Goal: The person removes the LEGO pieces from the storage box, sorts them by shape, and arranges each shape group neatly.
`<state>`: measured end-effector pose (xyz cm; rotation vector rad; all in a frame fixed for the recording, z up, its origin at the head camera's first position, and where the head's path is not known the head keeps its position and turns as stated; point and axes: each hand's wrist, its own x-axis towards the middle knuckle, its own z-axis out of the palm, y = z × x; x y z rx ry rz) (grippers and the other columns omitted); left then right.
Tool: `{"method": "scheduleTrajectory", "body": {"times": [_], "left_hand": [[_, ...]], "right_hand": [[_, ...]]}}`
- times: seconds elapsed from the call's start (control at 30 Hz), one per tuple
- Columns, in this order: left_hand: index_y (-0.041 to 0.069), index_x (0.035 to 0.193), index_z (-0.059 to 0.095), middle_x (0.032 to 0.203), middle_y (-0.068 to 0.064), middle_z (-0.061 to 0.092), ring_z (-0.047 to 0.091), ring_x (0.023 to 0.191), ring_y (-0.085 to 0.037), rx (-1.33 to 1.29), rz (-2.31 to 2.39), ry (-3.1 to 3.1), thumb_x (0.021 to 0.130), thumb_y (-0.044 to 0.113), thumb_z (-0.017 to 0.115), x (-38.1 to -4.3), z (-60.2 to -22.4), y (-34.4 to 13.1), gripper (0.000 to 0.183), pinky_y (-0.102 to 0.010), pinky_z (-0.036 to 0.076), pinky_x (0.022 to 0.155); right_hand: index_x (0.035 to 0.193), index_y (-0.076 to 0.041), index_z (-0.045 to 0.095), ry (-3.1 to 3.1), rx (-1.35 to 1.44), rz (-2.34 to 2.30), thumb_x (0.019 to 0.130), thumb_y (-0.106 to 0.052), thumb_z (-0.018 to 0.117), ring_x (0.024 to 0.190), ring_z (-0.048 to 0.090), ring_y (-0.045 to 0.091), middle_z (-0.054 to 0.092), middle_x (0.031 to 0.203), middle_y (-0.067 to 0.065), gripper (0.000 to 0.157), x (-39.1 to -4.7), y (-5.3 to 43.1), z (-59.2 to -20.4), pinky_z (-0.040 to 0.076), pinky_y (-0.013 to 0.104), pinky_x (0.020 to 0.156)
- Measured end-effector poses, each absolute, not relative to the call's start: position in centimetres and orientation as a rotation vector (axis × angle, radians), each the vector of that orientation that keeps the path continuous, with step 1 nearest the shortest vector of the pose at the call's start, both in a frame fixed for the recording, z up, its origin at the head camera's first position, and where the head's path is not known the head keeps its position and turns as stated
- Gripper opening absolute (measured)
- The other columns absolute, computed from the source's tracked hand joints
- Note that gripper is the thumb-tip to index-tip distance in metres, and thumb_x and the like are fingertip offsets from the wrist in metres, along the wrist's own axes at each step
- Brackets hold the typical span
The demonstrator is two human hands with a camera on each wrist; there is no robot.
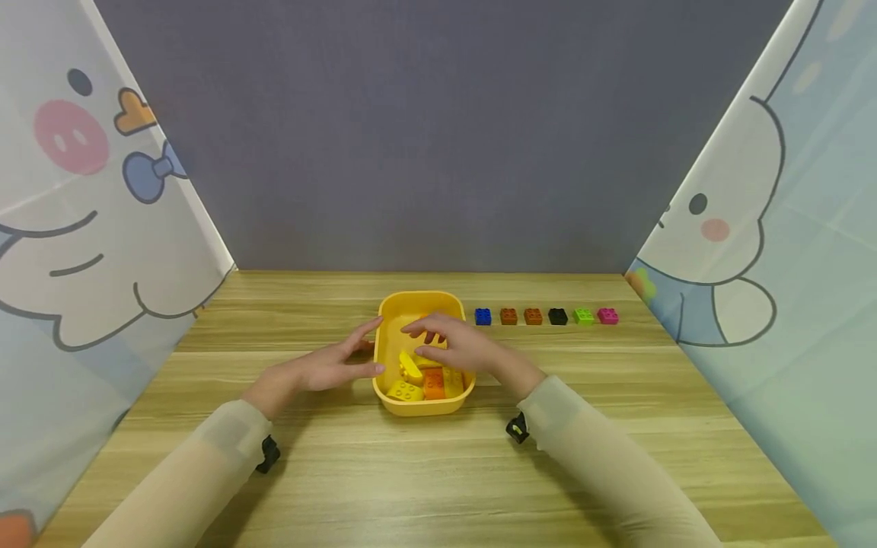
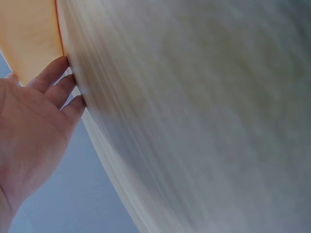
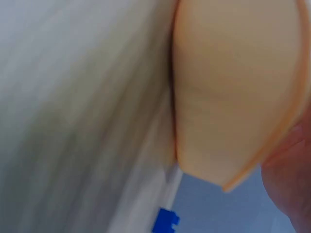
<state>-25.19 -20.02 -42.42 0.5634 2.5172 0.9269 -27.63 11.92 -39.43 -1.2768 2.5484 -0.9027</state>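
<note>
A yellow plastic bin stands mid-table with toy building blocks inside. Against its left side rests my left hand, thumb and fingers spread along the wall. My right hand reaches over the right rim into the bin, fingers loosely bent with nothing visible between them. Below it lie a banana-like yellow piece, an orange block and a yellow block; another yellow block sits at the right. The right hand hides part of the contents. In the left wrist view, fingertips reach down beside the bin.
To the right of the bin runs a row of small blocks: blue, two brown-orange, black, lime green and pink. A grey panel rises behind the wooden table, with cartoon-printed cloths at both sides.
</note>
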Motion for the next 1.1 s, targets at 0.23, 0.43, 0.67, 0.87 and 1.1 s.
{"method": "scheduleTrajectory", "body": {"times": [0.23, 0.43, 0.67, 0.87, 1.1], "left_hand": [[0.044, 0.176, -0.002, 0.175, -0.02, 0.039, 0.036, 0.161, -0.05, 0.586, 0.917, 2.515, 0.105, 0.07, 0.059, -25.1, -42.5, -20.1, 0.097, -0.08, 0.025, 0.126], [0.043, 0.176, -0.003, 0.174, -0.021, 0.039, 0.037, 0.161, -0.049, 0.601, 0.927, 2.51, 0.106, 0.068, 0.06, -25.1, -42.6, -20.1, 0.097, -0.078, 0.026, 0.127], [0.043, 0.176, -0.003, 0.175, -0.021, 0.039, 0.037, 0.161, -0.049, 0.597, 0.914, 2.507, 0.106, 0.068, 0.06, -25.2, -42.6, -20.2, 0.097, -0.078, 0.026, 0.127], [0.044, 0.176, -0.004, 0.176, -0.021, 0.038, 0.036, 0.162, -0.05, 0.59, 0.919, 2.503, 0.105, 0.069, 0.059, -25.2, -42.6, -20.1, 0.098, -0.079, 0.025, 0.127], [0.043, 0.176, -0.004, 0.176, -0.022, 0.036, 0.035, 0.162, -0.051, 0.587, 0.926, 2.504, 0.106, 0.069, 0.058, -25.1, -42.4, -20.1, 0.097, -0.079, 0.024, 0.127]], "right_hand": [[0.154, -0.021, 0.063, 2.638, -1.285, -0.711, 0.111, -0.037, 0.067, 0.121, 0.065, 0.021, 0.069, 0.142, 0.003, 0.046, -27.6, 10.8, -41.0, 0.055, 0.046, 0.11], [0.154, -0.033, 0.064, 2.718, -1.332, -0.465, 0.107, -0.048, 0.069, 0.134, 0.063, 0.021, 0.068, 0.145, -0.002, 0.049, -27.6, 10.5, -41.6, 0.05, 0.049, 0.12], [0.151, -0.039, 0.066, 2.718, -1.379, -0.352, 0.106, -0.05, 0.069, 0.136, 0.061, 0.019, 0.07, 0.142, -0.007, 0.046, -27.5, 10.3, -41.9, 0.043, 0.049, 0.126], [0.149, -0.046, 0.067, 2.72, -1.362, -0.277, 0.107, -0.047, 0.067, 0.142, 0.057, 0.019, 0.07, 0.148, -0.01, 0.042, -27.3, 10.2, -41.7, 0.039, 0.05, 0.128], [0.151, -0.047, 0.065, 2.734, -1.345, -0.206, 0.107, -0.047, 0.066, 0.141, 0.057, 0.02, 0.069, 0.148, -0.009, 0.044, -27.2, 10.2, -41.3, 0.038, 0.052, 0.128]]}}
